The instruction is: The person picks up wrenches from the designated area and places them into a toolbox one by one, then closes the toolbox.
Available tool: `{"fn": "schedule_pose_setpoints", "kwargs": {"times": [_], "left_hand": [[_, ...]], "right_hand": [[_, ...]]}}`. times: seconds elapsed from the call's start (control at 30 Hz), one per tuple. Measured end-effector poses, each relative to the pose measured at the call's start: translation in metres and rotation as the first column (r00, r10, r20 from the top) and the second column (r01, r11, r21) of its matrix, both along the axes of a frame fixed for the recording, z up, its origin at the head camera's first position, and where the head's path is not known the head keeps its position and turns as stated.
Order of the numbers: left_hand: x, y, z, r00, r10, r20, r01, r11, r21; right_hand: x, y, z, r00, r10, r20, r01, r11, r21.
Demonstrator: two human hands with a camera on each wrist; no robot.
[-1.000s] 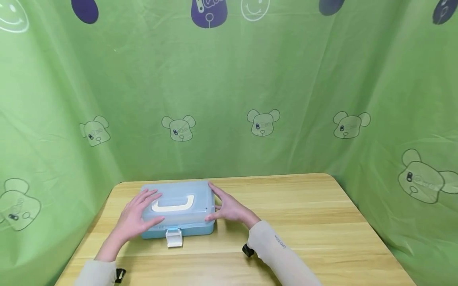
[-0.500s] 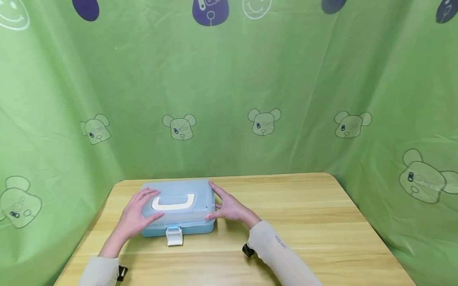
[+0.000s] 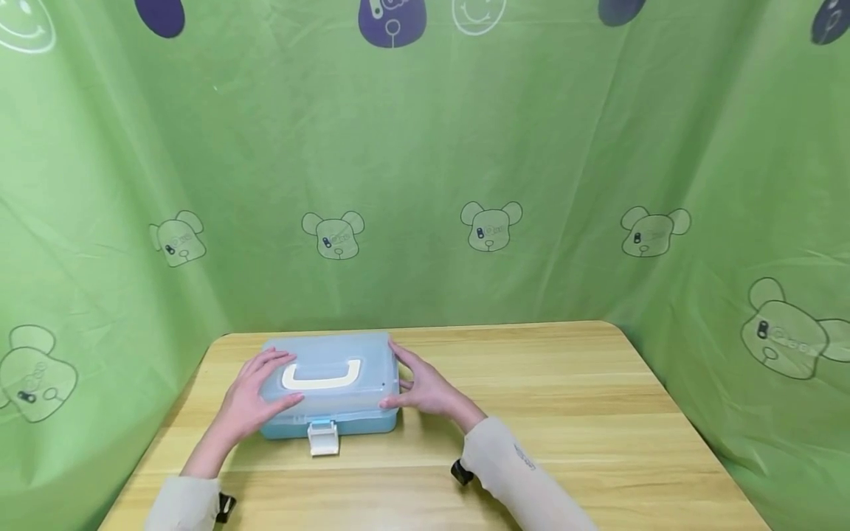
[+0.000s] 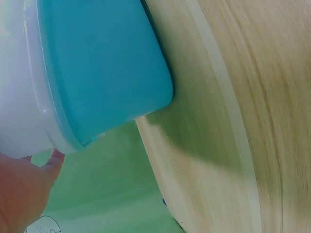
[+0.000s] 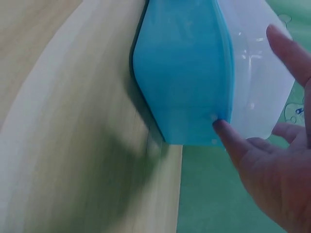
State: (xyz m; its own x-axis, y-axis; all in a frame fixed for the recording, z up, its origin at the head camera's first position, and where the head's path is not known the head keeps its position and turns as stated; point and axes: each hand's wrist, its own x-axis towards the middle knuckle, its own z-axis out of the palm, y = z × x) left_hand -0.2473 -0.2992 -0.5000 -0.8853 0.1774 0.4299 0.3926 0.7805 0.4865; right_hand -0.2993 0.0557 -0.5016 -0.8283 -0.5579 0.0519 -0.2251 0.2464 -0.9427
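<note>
A storage box (image 3: 348, 424) with a blue base, a translucent lid (image 3: 352, 346) and a white carry handle (image 3: 322, 380) stands at the back left of the table. The lid lies over the base. The white front latch (image 3: 323, 439) hangs folded down, unfastened. My left hand (image 3: 249, 398) rests on the lid's left end with fingers and thumb spread. At the opposite end, my right hand (image 3: 428, 383) spans the side with fingers apart; in the right wrist view a fingertip touches the lid's rim near the blue base (image 5: 184, 73). What the box holds is hidden.
The wooden table (image 3: 564, 413) extends right and forward of the box. A green patterned curtain (image 3: 425, 287) encloses the back and both sides. Dark wrist devices (image 3: 461, 472) sit under both sleeves.
Both hands stay at the two ends of the box. The head view has shifted very slightly, and the box stands nearly where it was.
</note>
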Motion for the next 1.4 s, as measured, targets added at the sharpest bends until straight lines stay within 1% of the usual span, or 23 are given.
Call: {"fn": "schedule_pose_setpoints", "kwargs": {"times": [0.1,0.17,0.27,0.33,0.4,0.43,0.5,0.53,0.57,0.63,0.67,0.73,0.8,0.83,0.9,1.0,1.07,1.17,1.4], "left_hand": [[0.0,0.0,0.0,1.0,0.0,0.004,0.0,1.0,0.001],[0.0,-0.001,0.0,1.0,-0.002,0.008,0.002,1.0,0.001],[0.0,-0.001,0.0,1.0,-0.006,0.009,0.006,1.0,0.002],[-0.001,-0.001,0.001,1.0,-0.007,0.011,0.007,1.0,0.001],[-0.001,-0.002,0.001,1.0,-0.007,0.011,0.007,1.0,0.0],[0.0,-0.002,0.001,1.0,-0.007,0.013,0.007,1.0,0.001],[0.0,-0.002,0.0,1.0,-0.005,0.018,0.005,1.0,0.0],[0.0,-0.002,0.0,1.0,-0.005,0.019,0.005,1.0,0.0],[0.001,-0.002,0.0,1.0,-0.005,0.021,0.005,1.0,0.001],[0.001,-0.003,-0.001,1.0,-0.004,0.028,0.004,1.0,0.003],[0.001,-0.003,0.0,1.0,-0.004,0.031,0.004,1.0,0.004],[0.0,-0.003,0.0,0.999,-0.004,0.033,0.004,1.0,0.008],[-0.001,-0.004,0.001,0.999,-0.006,0.035,0.005,1.0,0.009],[-0.001,-0.004,0.001,0.999,-0.006,0.034,0.006,1.0,0.009],[-0.001,-0.003,0.001,0.999,-0.005,0.032,0.005,1.0,0.01],[0.0,-0.003,0.001,1.0,-0.006,0.03,0.005,1.0,0.016],[0.001,-0.003,0.001,0.999,-0.011,0.032,0.01,1.0,0.022],[0.001,-0.003,0.001,0.999,-0.015,0.033,0.014,1.0,0.026],[-0.001,-0.005,0.001,0.999,-0.006,0.04,0.005,1.0,0.011]], "right_hand": [[0.008,0.001,0.002,0.999,-0.028,-0.041,0.028,1.0,-0.003],[0.014,0.002,0.004,0.996,-0.06,-0.069,0.06,0.998,-0.006],[0.025,0.003,0.005,0.984,-0.125,-0.126,0.126,0.992,-0.006],[0.034,0.003,0.005,0.962,-0.178,-0.208,0.184,0.983,0.007],[0.044,0.001,0.007,0.928,-0.221,-0.301,0.239,0.971,0.025],[0.049,0.0,0.008,0.909,-0.235,-0.344,0.261,0.965,0.031],[0.061,-0.003,0.009,0.881,-0.229,-0.413,0.267,0.963,0.037],[0.066,-0.005,0.009,0.879,-0.206,-0.431,0.248,0.968,0.044],[0.071,-0.007,0.009,0.884,-0.174,-0.435,0.22,0.974,0.056],[0.081,-0.014,0.008,0.909,-0.09,-0.406,0.134,0.988,0.082],[0.085,-0.018,0.007,0.926,-0.043,-0.376,0.086,0.992,0.097],[0.091,-0.027,0.005,0.957,0.034,-0.288,0.001,0.993,0.12],[0.095,-0.036,0.003,0.98,0.075,-0.183,-0.054,0.991,0.119],[0.096,-0.041,0.001,0.988,0.081,-0.134,-0.066,0.992,0.111],[0.096,-0.05,-0.003,0.996,0.067,-0.057,-0.061,0.994,0.093],[0.095,-0.062,-0.012,1.0,0.019,0.005,-0.019,0.998,0.061],[0.094,-0.067,-0.018,1.0,-0.016,0.027,0.015,0.999,0.043],[0.093,-0.073,-0.025,0.998,-0.046,0.052,0.046,0.999,0.016],[0.099,-0.083,-0.033,0.986,-0.084,0.142,0.097,0.991,-0.091]]}}
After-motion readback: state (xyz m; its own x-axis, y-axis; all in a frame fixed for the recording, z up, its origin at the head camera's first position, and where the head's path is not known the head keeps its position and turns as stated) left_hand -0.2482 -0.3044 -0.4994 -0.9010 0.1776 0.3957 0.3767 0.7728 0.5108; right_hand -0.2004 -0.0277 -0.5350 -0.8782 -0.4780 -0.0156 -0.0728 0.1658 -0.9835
